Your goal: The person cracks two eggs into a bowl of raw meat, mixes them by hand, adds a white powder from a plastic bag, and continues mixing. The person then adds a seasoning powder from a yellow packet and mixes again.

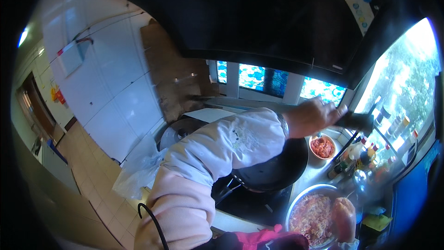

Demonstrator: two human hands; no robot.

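Note:
My left arm stretches across the stove, and my left hand point(314, 116) is at the condiment rack by the window. Its fingers are on a dark container point(357, 121), which lies roughly level and is blurred. My right hand point(343, 217) rests at the right side of a metal bowl point(293, 203). Its fingers are close together; whether they grip the rim is hidden. Minced meat point(310, 217) with a pale, crumbly mix fills the bowl. Behind it, a small bowl point(334, 149) holds chopped red food point(322, 147). Under my left forearm sits a black wok point(270, 173), partly covered by the sleeve.
Several bottles point(371, 156) crowd the wire rack point(385, 139) at the right. A lidded pan point(170, 139) stands at the back left, near a clear plastic bag point(138, 170). The dark range hood point(260, 24) hangs overhead. A yellow-green packet point(376, 221) lies right of the metal bowl.

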